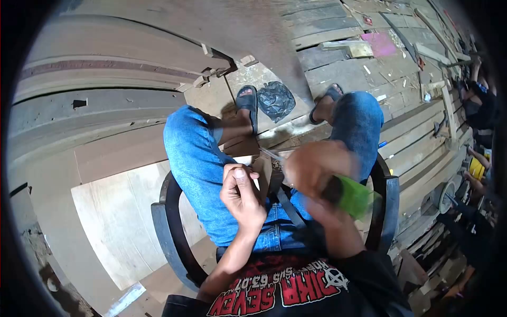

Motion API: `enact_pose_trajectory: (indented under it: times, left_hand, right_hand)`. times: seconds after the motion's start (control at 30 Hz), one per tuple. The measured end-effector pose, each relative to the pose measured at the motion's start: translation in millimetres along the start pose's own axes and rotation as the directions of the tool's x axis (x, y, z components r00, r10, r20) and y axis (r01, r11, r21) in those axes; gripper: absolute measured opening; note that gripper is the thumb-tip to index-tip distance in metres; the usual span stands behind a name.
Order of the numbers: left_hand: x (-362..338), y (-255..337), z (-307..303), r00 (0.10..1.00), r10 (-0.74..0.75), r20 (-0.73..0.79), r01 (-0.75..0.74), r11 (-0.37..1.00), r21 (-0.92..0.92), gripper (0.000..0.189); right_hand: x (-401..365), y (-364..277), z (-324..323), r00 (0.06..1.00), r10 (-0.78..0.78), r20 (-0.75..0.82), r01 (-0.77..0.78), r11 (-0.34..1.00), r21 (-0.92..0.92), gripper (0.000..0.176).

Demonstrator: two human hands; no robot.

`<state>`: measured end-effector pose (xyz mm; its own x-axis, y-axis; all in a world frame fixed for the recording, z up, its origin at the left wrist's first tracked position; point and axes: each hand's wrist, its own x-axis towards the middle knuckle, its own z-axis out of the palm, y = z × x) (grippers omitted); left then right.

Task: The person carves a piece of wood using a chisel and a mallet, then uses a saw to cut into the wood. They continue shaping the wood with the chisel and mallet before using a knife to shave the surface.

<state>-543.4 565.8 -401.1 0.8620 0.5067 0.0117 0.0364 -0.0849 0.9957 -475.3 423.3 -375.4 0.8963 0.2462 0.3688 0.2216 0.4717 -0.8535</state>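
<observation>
My left hand is closed in a pinch above my lap, with a small white stick showing between its fingers. My right hand is smeared by motion over my right thigh, closed around a blurred tool with a green and black handle. A thin, pale shaft points from that hand toward the left; its exact kind is too blurred to make out. The two hands are apart. Between my legs hangs a dark strap.
I sit in a dark round-armed chair. A black plastic bag lies between my sandalled feet. Large brown wooden panels stand at left, near a pale board. Planks and scraps cover the right side, where other people sit.
</observation>
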Motion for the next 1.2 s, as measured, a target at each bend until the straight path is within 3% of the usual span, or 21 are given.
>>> enact_pose_trajectory:
  times: [0.03, 0.07, 0.1, 0.13, 0.2, 0.27, 0.37, 0.4, 0.5, 0.57, 0.67, 0.77, 0.87, 0.93, 0.97, 1.0, 1.07, 1.13, 1.2]
  left_hand:
    - [-1.6, 1.1, 0.2, 0.999, -0.054, 0.000, 0.054, 0.998, -0.028, 0.036]
    - [-1.7, 2.3, 0.0, 0.995, -0.002, 0.095, -0.005, 0.998, 0.066, 0.037]
    - [1.5, 0.5, 4.4, 0.996, 0.026, 0.088, -0.032, 0.997, 0.065, 0.037]
    - [0.3, 1.1, 1.5, 0.994, 0.033, 0.103, -0.042, 0.996, 0.084, 0.037]
    - [1.1, 9.8, 2.3, 0.997, -0.066, 0.032, 0.065, 0.998, 0.006, 0.036]
    - [4.7, 2.0, -7.1, 0.998, -0.049, 0.043, 0.047, 0.998, 0.045, 0.036]
    - [3.6, -0.5, -5.8, 0.999, -0.046, 0.020, 0.046, 0.999, -0.020, 0.038]
    - [3.8, -0.1, -5.4, 0.998, -0.061, 0.017, 0.061, 0.997, -0.038, 0.038]
    - [3.0, 2.8, -4.0, 0.999, -0.040, 0.018, 0.040, 0.999, 0.010, 0.038]
    - [4.0, 8.7, 2.6, 0.999, -0.040, 0.025, 0.040, 0.999, 0.001, 0.037]
    - [1.6, 4.4, 0.1, 0.997, -0.004, 0.083, -0.001, 0.998, 0.055, 0.036]
    - [2.8, 6.8, -1.1, 0.997, -0.043, 0.060, 0.042, 0.999, 0.019, 0.037]
    - [2.6, 10.6, -2.0, 0.991, -0.090, 0.099, 0.087, 0.996, 0.033, 0.037]
    - [4.7, 10.9, -2.1, 0.995, -0.061, 0.078, 0.059, 0.998, 0.033, 0.037]
    - [4.6, 9.8, -0.4, 0.997, -0.031, 0.078, 0.028, 0.999, 0.033, 0.037]
    - [5.2, 9.4, 0.8, 0.996, 0.006, 0.086, -0.009, 0.999, 0.032, 0.037]
    - [3.6, 15.5, 0.9, 0.993, -0.088, 0.084, 0.087, 0.996, 0.026, 0.039]
    - [7.0, 8.3, -2.7, 0.996, 0.023, 0.087, -0.028, 0.998, 0.047, 0.039]
    - [8.2, 10.2, -7.7, 0.995, -0.075, 0.062, 0.072, 0.996, 0.049, 0.037]
  right_hand:
    - [-19.3, 43.8, 2.7, 0.992, 0.124, -0.029, -0.127, 0.986, -0.110, 0.035]
    - [-14.4, 48.3, 7.3, 0.999, 0.041, 0.035, -0.037, 0.993, -0.115, 0.031]
    - [-10.2, 48.4, 7.9, 0.999, 0.019, 0.027, -0.016, 0.996, -0.084, 0.030]
    - [-10.9, 45.1, 8.6, 0.996, 0.083, -0.032, -0.083, 0.996, 0.015, 0.030]
    - [-6.5, 18.3, -2.7, 0.999, 0.000, -0.041, -0.003, 0.996, -0.087, 0.033]
    - [10.8, -21.9, 1.6, 0.986, -0.130, -0.102, 0.130, 0.991, -0.006, 0.040]
    - [22.3, -56.2, 2.4, 0.986, -0.160, -0.040, 0.163, 0.983, 0.079, 0.041]
    - [14.6, -52.1, 5.2, 0.990, -0.130, -0.046, 0.132, 0.989, 0.060, 0.039]
    - [-17.9, 37.9, 5.2, 1.000, 0.019, -0.004, -0.020, 0.982, -0.188, 0.031]
    - [-15.9, 45.6, 9.8, 1.000, 0.007, -0.008, -0.007, 1.000, -0.029, 0.029]
    - [-11.5, 14.9, -2.2, 0.993, -0.111, -0.046, 0.108, 0.992, -0.061, 0.029]
    - [11.6, -44.3, -0.5, 0.982, -0.160, -0.105, 0.167, 0.984, 0.068, 0.029]
    - [5.6, -39.6, 1.6, 0.963, -0.243, -0.113, 0.247, 0.969, 0.023, 0.027]
    - [-13.4, 23.9, -0.7, 0.996, -0.075, -0.051, 0.071, 0.994, -0.081, 0.028]
    - [-27.6, 58.3, 0.1, 0.992, 0.124, -0.027, -0.127, 0.973, -0.193, 0.031]
    - [-22.4, 56.2, 5.8, 0.999, 0.031, 0.012, -0.028, 0.981, -0.190, 0.032]
    - [-17.4, 48.9, 4.8, 0.996, -0.021, -0.090, 0.009, 0.991, -0.131, 0.035]
    - [-8.6, 21.6, 4.0, 0.974, -0.088, -0.207, 0.085, 0.996, -0.020, 0.039]
    - [11.0, -29.8, 5.4, 0.981, -0.163, -0.106, 0.175, 0.978, 0.112, 0.033]
